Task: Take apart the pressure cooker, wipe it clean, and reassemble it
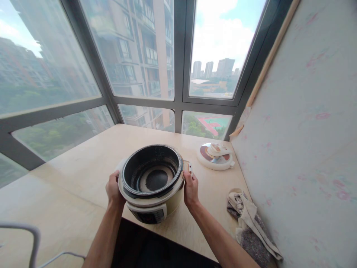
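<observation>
An electric pressure cooker [150, 203] with a pale body and a dark front panel stands near the front edge of the wooden ledge. Its lid is off, and the black inner pot [156, 169] shows from above, with a dark round patch in its base. My left hand [114, 188] grips the cooker's left side, fingers curled behind its rim. On the opposite side, my right hand [191, 186] is closed around the side handle. The white and brown lid [216, 155] lies apart on the ledge, to the right and farther back.
A crumpled grey and cream cloth [248, 223] lies on the ledge [83, 178] by the papered wall [301, 167]. Windows with grey frames [178, 74] border the back and left. A white curved tube [35, 238] and a cable are at the lower left.
</observation>
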Demonstrator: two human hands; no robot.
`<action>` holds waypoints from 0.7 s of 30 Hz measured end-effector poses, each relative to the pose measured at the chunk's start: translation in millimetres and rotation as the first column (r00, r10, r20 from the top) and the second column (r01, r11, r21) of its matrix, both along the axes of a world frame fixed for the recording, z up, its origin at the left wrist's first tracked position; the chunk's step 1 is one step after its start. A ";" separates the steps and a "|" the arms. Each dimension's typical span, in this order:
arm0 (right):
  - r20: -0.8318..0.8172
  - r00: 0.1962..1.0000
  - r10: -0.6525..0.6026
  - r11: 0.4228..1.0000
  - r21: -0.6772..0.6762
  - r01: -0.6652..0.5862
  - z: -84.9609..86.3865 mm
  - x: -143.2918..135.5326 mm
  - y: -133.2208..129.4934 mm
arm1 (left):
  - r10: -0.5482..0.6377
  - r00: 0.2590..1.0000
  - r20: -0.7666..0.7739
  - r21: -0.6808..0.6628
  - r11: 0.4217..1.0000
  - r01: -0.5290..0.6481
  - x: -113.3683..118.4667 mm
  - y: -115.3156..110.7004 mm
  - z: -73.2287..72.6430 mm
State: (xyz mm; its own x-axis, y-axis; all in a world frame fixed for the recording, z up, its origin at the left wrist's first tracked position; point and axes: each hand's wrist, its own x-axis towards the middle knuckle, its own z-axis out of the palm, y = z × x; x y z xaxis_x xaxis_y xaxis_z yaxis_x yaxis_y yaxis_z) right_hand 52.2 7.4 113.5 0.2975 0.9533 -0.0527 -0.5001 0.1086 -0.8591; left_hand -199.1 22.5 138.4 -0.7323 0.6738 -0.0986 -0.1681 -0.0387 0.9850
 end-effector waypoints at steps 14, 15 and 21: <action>0.110 0.943 -0.313 0.948 -0.019 0.317 6.5 99.9 -17.4 | -0.177 0.943 0.283 0.081 0.984 0.160 117.0 10.2 5.7; 0.117 0.945 -0.307 0.950 -0.017 0.311 5.5 105.6 -19.4 | -0.198 0.948 0.250 0.072 0.980 0.186 119.8 12.9 6.9; 0.174 0.984 -0.046 0.999 0.012 0.045 4.6 138.9 -27.1 | -0.454 0.881 0.133 0.105 0.890 0.443 99.7 28.3 9.7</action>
